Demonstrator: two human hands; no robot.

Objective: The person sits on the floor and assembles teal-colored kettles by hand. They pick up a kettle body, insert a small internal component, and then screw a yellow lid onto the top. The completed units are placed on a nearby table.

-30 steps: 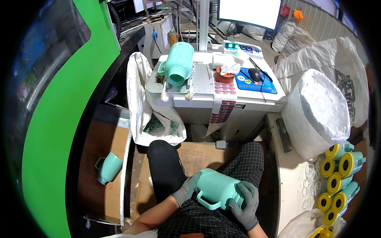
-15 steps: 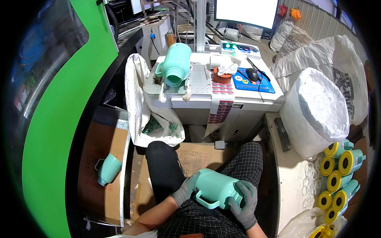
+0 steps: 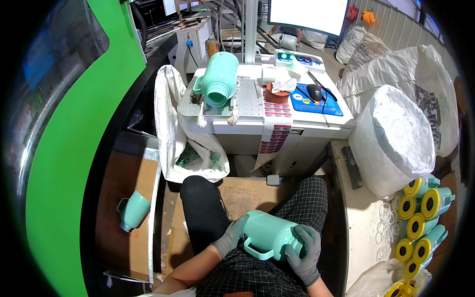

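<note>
Mint plastic: a jug [image 3: 271, 238] lies on its side across the person's lap, handle facing down toward the camera.
Left hand [image 3: 228, 237]: grey-gloved, its grip wrapped around the jug's left end, fingers curled against the body.
Right hand [image 3: 303, 250]: grey-gloved, its grip closed over the jug's right end, fingers spread across the rim.
Counter [image 3: 277, 116]: a grey machine top straight ahead of the knees, well apart from the lap.
Second jug [image 3: 217, 79]: same mint colour, lying on the counter with its open mouth turned toward the person.
Third jug [image 3: 133, 210]: lying tilted in the cardboard box [image 3: 123, 198] at the person's left, alone on the box floor.
Open sack [image 3: 185, 133]: white, hanging beside the counter, green bits at its bottom.
Big sack [image 3: 393, 138]: white, at the right, packed with pale ring-shaped parts.
Stack [image 3: 423, 218]: mint jugs with yellow caps, lying lower right, caps facing the camera.
Mouse [image 3: 314, 91]: black, on a blue pad on the counter.
</note>
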